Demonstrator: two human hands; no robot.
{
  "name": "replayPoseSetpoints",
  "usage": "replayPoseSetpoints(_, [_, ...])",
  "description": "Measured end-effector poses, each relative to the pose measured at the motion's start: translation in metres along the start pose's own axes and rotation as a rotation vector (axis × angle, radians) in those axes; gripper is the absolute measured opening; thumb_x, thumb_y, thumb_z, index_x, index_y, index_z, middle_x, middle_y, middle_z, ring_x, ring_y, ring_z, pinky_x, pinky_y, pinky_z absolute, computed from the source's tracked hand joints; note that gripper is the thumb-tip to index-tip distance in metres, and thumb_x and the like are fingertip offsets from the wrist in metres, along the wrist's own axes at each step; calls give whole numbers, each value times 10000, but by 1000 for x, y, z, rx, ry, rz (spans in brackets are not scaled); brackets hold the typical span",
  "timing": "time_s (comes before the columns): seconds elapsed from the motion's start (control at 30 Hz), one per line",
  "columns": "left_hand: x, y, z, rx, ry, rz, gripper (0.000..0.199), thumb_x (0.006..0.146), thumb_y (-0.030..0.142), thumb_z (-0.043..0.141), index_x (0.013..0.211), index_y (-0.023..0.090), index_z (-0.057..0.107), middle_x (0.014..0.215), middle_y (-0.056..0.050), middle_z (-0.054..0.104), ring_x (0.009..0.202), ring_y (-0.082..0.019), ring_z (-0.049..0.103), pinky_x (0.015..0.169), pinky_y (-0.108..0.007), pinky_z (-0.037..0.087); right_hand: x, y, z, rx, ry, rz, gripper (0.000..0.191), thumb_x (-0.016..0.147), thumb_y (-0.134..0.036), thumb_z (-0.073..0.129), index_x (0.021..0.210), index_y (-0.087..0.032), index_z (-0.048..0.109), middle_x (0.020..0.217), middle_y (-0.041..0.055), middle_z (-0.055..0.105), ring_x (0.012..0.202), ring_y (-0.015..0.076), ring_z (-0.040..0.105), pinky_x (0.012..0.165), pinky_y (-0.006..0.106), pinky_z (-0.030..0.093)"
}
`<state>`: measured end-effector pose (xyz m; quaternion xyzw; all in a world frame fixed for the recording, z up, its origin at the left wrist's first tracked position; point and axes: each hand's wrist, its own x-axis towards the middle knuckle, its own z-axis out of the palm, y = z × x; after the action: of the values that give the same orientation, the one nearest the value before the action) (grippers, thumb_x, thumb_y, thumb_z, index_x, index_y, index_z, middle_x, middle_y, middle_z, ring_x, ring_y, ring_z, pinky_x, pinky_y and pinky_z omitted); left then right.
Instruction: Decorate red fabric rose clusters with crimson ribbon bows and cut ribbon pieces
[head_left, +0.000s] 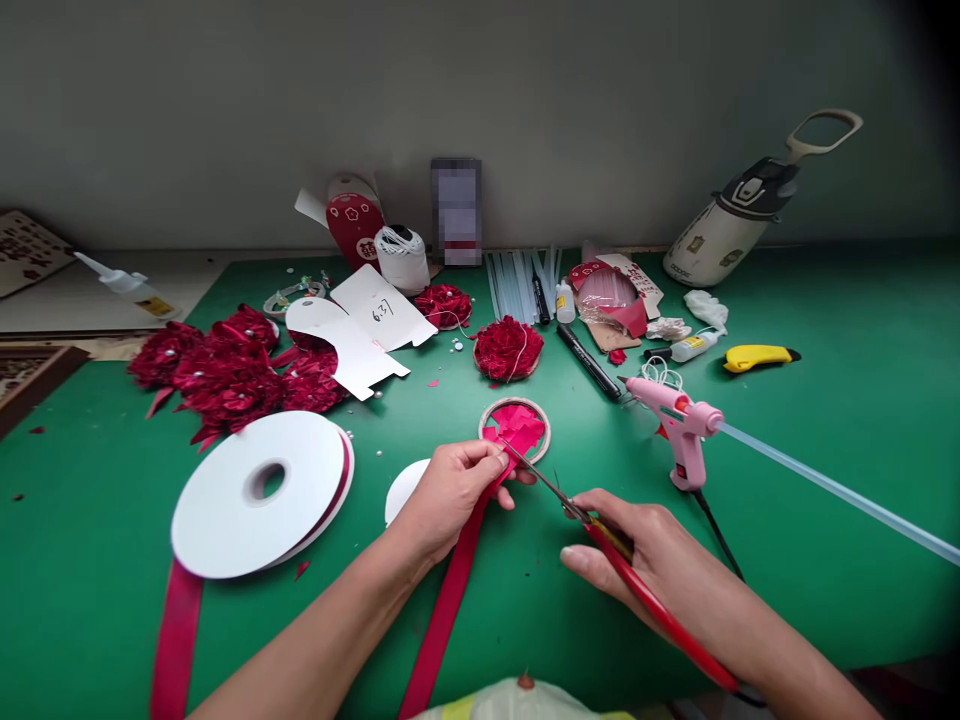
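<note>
Pinched between the fingers of my left hand is the end of a red ribbon, which trails down to the table's front edge. My right hand grips red-handled scissors. Their thin blades reach to the ribbon by my left fingertips; I cannot tell whether they are cutting into it. Just beyond my left hand lies a ring with red ribbon pieces inside. A white ribbon spool stands to the left, with red ribbon hanging off it. A white disc is partly hidden behind my left wrist.
Red ribbon flowers are piled at the left, and another flower sits at the centre. To the right are a pink glue gun with a long glue stick, a black marker, a yellow cutter and a bottle.
</note>
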<state>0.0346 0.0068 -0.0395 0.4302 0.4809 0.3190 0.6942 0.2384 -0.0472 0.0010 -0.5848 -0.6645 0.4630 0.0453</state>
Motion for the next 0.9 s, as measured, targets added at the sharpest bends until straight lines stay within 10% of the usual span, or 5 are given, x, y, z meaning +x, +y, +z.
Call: replayPoseSetpoints(0.9, [1, 1, 5, -63, -5, -23, 247, 824, 318, 560, 735, 112, 663, 774, -90, 687, 621, -137, 590, 692, -261, 456, 4, -7, -8, 10, -3, -14, 437, 840, -562, 483, 1019, -185, 612, 586, -33, 435, 544, 115, 334, 496, 223, 297])
